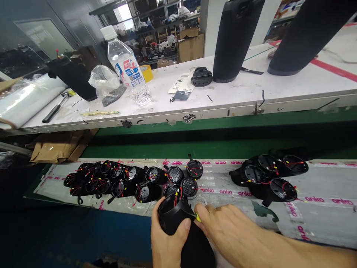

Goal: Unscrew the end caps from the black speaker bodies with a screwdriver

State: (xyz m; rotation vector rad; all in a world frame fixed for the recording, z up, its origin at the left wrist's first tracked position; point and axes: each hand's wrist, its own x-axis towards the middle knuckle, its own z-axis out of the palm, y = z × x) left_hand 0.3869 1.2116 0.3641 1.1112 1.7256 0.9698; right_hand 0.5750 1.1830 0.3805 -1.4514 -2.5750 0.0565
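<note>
My left hand (170, 242) is wrapped round the upper end of a black fabric-covered cylinder (195, 242), its thumb across the front. Red wires with a yellow connector stick up at the cylinder's open top. My right hand (223, 227) is closed on a small yellow tool (198, 217) at the right side of the rim; most of the tool is hidden by the fingers. Just behind the held cylinder stand similar round black units (189, 186) with red wires.
Several wired black cylinders (145, 192) stand in rows on the lower board (217, 201), with another group (283, 190) at right. The white shelf (161, 96) above holds a water bottle (129, 70), a hammer (55, 109), yellow tape (147, 73) and tall black cylinders (234, 41).
</note>
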